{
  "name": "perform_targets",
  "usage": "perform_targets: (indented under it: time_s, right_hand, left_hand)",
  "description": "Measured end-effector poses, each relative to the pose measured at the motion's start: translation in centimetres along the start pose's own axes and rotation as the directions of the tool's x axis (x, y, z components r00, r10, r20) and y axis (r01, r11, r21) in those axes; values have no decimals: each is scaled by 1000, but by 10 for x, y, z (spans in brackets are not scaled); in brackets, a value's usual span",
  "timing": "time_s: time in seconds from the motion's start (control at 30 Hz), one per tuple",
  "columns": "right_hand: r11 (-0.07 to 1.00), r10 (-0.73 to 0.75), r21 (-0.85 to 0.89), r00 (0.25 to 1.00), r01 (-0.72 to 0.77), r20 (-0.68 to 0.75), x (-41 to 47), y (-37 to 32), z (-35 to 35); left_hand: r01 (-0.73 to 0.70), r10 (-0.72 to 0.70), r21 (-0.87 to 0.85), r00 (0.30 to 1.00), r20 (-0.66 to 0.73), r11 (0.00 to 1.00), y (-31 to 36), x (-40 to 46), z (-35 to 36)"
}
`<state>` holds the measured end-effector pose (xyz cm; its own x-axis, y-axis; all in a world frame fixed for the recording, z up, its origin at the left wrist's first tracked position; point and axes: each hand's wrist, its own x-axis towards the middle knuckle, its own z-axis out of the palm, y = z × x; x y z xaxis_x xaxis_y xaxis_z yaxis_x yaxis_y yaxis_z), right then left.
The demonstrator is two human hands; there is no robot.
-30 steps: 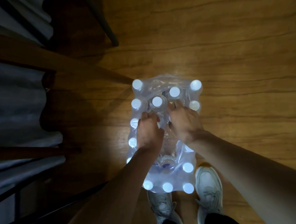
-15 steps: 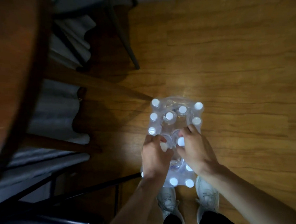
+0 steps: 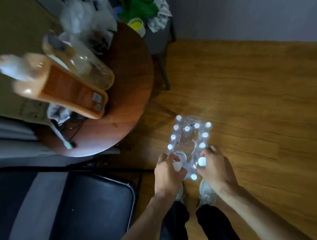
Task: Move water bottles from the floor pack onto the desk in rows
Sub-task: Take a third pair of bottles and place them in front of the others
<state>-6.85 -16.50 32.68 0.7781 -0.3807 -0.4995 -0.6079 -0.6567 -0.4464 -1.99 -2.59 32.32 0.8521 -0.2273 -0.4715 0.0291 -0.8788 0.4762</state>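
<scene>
The head view looks steeply down on a wood-plank floor (image 3: 256, 103) with a visible grain. On it stands the floor pack (image 3: 188, 142), a rectangle of crumpled, clear shrink film around small water bottles, their round white caps glowing along its edges while the middle of the pack shows only wrinkled film. The left hand (image 3: 168, 175) is curled around a bottle (image 3: 177, 165) at the near left corner of the pack, its white cap showing between thumb and fingers. The right hand (image 3: 216, 167) is wrapped around another bottle (image 3: 202, 161) at the near right corner, cap just inside the fingers. Whether either bottle is clear of the film cannot be told. Two pale shoes (image 3: 206, 193) peek out under the wrists, largely hidden by the forearms.

To the left a round, reddish-brown wooden desk (image 3: 133, 95) carries motion-blurred clutter: an orange plastic box (image 3: 65, 87), a clear jar lying beside it, cables and crumpled wrappers. A dark padded chair (image 3: 88, 205) sits at lower left, cut off by the frame.
</scene>
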Motion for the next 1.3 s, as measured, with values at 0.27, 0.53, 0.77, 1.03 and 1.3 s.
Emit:
perform_targets:
  time_s: [0.27,0.53,0.77,1.03,1.3]
  right_hand:
    - [990,-109,-86,994,110,20,-86,-32,-63]
    - [979,-182,-81,982,185,43,-171,-68,-90]
    - [951,-272,-135,960,279,72,-245,-94,-89]
    - [925,-344,-124,929,361,134,-315,-111,-81]
    - [788,-523,-195,802,584,289,-354,-146,-62]
  left_hand:
    - [21,-24,-65,999,-46,998,27,-101,-62]
    - [95,-101,-105,993,-61,990,27,-197,-103]
    - [160,-192,-214,972,-138,964,-2,-274,-126]
    - [225,-326,-372,915,-237,901,-47,-356,-149]
    - [340,-500,-445,806,-316,829,-82,-418,-152]
